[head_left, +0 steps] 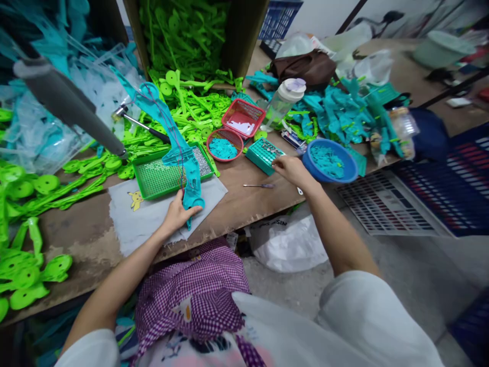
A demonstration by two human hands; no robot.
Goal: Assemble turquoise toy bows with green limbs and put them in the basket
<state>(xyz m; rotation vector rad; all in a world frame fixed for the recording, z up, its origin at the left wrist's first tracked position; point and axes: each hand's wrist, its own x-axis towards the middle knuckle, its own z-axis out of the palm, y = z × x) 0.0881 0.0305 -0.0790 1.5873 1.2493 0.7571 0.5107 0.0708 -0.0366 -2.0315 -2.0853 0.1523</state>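
My left hand (179,214) is closed on the lower end of a long teal plastic piece (179,148), which stands tilted over a green tray (155,178) and a grey cloth (141,219). My right hand (292,169) reaches to a small teal box (263,154) holding small metal parts, its fingers curled at the box's near edge. Whether those fingers hold anything is hidden. A thin screwdriver (260,185) lies on the wooden table between the hands.
Piles of bright green plastic parts (34,193) cover the left side and a cardboard box (240,35) at the back. A red basket (243,118), a round red sieve (224,145), a blue bowl (330,162), a bottle (284,102) and teal parts (344,112) lie right. A hammer (141,124) rests behind the tray.
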